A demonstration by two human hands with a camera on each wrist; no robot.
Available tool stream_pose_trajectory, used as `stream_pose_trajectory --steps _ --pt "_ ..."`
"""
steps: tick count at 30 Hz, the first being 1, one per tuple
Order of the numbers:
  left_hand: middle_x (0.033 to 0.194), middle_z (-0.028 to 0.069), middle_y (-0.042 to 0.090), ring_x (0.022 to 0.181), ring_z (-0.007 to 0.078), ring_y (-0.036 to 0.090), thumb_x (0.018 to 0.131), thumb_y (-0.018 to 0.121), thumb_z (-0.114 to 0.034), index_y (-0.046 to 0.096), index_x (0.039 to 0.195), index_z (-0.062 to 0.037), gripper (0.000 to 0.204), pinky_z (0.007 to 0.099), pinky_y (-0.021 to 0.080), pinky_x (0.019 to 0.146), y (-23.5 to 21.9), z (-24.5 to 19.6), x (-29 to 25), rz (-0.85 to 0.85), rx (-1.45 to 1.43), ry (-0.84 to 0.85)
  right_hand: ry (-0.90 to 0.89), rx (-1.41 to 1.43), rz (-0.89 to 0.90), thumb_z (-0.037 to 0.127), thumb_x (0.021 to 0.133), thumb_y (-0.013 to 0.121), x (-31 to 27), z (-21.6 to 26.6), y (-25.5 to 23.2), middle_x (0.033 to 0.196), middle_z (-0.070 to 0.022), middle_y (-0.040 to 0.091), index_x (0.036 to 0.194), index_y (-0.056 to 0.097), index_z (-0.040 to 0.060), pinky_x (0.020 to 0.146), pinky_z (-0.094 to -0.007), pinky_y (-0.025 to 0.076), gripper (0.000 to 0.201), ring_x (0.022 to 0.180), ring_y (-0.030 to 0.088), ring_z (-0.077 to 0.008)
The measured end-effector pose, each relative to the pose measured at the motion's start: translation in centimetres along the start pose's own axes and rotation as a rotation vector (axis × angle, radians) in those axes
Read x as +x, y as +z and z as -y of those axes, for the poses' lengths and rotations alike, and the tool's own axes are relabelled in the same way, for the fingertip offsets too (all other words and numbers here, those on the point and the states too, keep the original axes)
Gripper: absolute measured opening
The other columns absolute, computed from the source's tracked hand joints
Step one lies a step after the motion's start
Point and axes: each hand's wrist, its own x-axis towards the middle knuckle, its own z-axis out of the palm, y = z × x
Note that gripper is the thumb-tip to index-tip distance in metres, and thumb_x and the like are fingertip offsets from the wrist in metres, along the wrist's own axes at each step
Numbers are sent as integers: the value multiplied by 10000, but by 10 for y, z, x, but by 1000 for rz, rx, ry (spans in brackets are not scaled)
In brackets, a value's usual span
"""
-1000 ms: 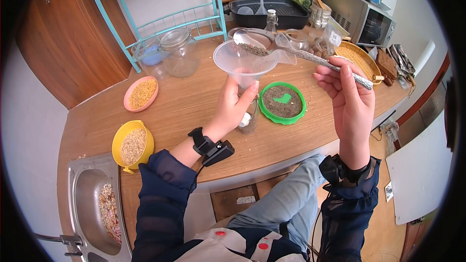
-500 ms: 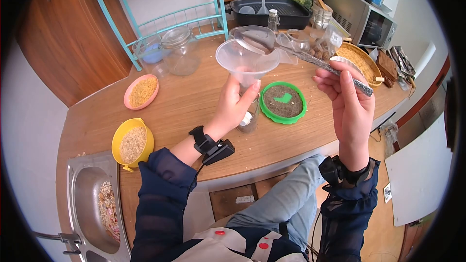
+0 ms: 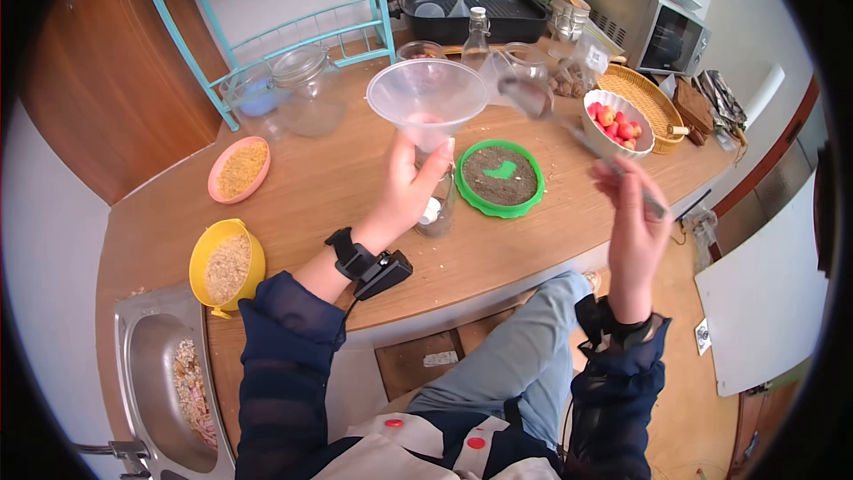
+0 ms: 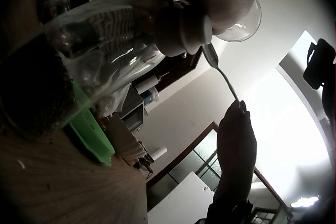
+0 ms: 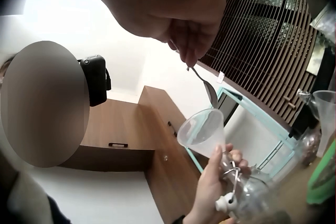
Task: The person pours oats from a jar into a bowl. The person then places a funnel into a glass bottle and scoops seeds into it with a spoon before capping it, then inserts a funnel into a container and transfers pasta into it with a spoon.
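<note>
Slanting lengthwise, the spoon (image 3: pixel 530 99) points bowl-first forward and left

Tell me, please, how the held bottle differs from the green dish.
The held bottle is clear, whereas the green dish is opaque green. The held bottle is tall and narrow; the green dish is shallow and wide. The left hand grips the held bottle's neck, while no hand touches the green dish. Both contain dark grains.
</note>
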Motion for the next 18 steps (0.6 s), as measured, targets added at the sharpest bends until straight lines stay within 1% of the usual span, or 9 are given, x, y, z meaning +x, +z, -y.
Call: stream_pose_trajectory --steps 2,4,8,10,14,16,18 --pt "811 41 491 719 109 493 880 446 -109 352 1132 -5 289 262 426 681 0 1 -2 2 -6 -3 165 -94 31 130 887 448 -10 -27 -7 901 -124 618 1037 542 -48 737 -267 459 251 834 593 -175" --pt "812 43 490 722 111 493 880 444 -110 348 1134 -6 291 264 426 683 -1 0 -1 4 8 2 216 -81 55 129 883 458 -18 -51 -5 898 -115 619 1030 549 -44 737 -264 457 244 839 592 -168" --pt "813 41 487 723 111 493 881 440 -110 341 1140 -7 296 267 425 687 0 -2 -2 -3 20 -21 251 -90 84 108 874 475 -19 -67 5 889 -109 622 1028 555 -32 742 -254 451 223 852 587 -156" --pt "866 39 501 717 91 516 852 514 -138 401 1071 -27 270 232 446 627 -1 2 -2 -22 -31 -14 248 -115 96 102 872 477 -19 -75 7 887 -108 623 1026 557 -29 743 -250 450 217 851 586 -151" --pt "868 41 499 718 93 517 851 516 -134 399 1068 -26 269 235 446 634 -2 1 -2 -23 -17 -14 265 -133 104 83 866 482 -21 -82 10 882 -109 626 1015 563 -25 743 -241 446 201 849 585 -143" --pt "816 48 485 728 116 493 883 442 -125 336 1148 -8 308 270 426 692 -1 -2 -2 14 21 -12 264 -135 117 76 862 484 -22 -84 11 874 -107 626 1005 568 -27 741 -241 446 195 842 585 -143" --pt "816 49 485 727 116 492 884 442 -128 333 1151 -8 312 270 426 692 -1 -1 -2 16 23 -8 258 -137 124 68 859 487 -23 -83 11 867 -105 626 994 573 -29 739 -240 445 188 835 584 -143"
